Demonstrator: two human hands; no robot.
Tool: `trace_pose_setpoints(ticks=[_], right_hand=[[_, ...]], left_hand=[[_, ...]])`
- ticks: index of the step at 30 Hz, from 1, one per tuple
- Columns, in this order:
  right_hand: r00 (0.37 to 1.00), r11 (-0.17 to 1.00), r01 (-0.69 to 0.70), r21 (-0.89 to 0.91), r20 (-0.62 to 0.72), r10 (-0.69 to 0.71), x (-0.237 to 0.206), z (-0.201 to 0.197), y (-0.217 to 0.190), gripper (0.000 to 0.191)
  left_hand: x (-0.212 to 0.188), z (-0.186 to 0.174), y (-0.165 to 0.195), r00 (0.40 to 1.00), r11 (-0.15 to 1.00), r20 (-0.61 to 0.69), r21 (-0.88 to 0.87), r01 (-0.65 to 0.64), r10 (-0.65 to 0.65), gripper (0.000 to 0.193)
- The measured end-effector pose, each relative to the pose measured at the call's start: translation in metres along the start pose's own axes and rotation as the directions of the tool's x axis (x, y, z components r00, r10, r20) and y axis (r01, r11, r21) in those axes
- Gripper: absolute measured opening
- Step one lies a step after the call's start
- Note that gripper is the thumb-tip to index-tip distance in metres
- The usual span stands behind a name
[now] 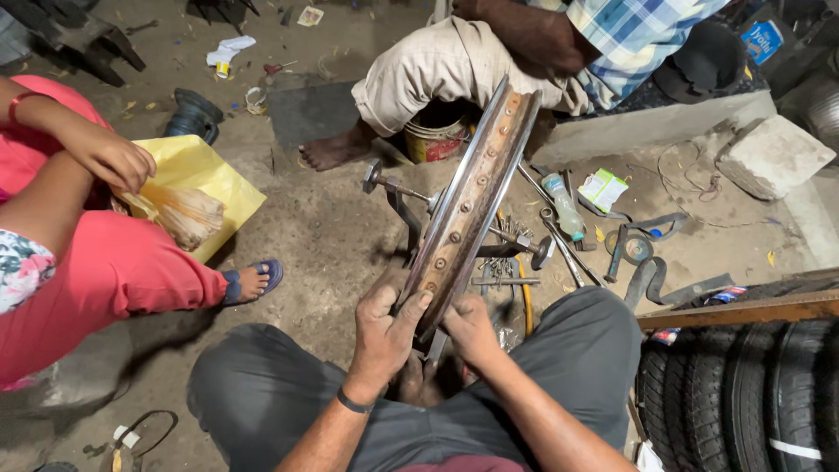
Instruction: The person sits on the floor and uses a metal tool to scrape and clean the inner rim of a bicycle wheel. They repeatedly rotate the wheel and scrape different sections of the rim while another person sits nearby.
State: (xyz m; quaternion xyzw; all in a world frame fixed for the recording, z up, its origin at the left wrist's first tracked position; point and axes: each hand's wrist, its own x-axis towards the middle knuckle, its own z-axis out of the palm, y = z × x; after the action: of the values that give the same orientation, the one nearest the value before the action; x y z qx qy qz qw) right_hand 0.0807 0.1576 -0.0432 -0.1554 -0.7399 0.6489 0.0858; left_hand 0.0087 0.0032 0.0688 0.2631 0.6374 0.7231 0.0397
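A rusty metal wheel rim (476,188) stands upright on edge on a stand with an axle (398,186) through its middle, between my knees. My left hand (384,336) grips the rim's near edge from the left, thumb on the inner face. My right hand (472,330) presses against the rim's near edge from the right, fingers curled; what it holds, if anything, is hidden. Both my legs, in dark grey trousers, frame the rim's base.
A person in a checked shirt (612,35) sits across, bare foot (328,153) on the ground. At left, a person in red (96,253) holds a yellow bag (197,170). Wrenches (568,249), a small bottle (564,205), a red-and-white bucket (437,135) and tyres (743,385) lie around.
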Motion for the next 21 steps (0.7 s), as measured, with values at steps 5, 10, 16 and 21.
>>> trace_pose_setpoints(ticks=[5, 10, 16, 21], right_hand=[[0.955, 0.828, 0.292, -0.478, 0.103, -0.278, -0.015, -0.039, -0.071, 0.023], [0.851, 0.586, 0.403, -0.703, 0.053, -0.523, -0.015, -0.03, -0.11, 0.025], [0.849, 0.667, 0.32, -0.673, -0.109, -0.517, -0.019, -0.005, -0.091, 0.016], [0.876, 0.805, 0.336, -0.49, -0.152, -0.458, -0.024, -0.017, -0.083, 0.014]], left_hand=[[-0.009, -0.004, -0.011, 1.0, 1.0, 0.003, 0.029, -0.005, 0.005, 0.019], [-0.011, -0.002, -0.018, 0.997, 0.998, -0.044, 0.027, 0.061, -0.059, 0.02], [-0.009, -0.001, -0.009, 0.999, 0.998, -0.028, 0.046, -0.04, 0.041, 0.023], [-0.006, 0.0, -0.005, 0.999, 0.996, -0.018, 0.084, -0.029, 0.031, 0.022]])
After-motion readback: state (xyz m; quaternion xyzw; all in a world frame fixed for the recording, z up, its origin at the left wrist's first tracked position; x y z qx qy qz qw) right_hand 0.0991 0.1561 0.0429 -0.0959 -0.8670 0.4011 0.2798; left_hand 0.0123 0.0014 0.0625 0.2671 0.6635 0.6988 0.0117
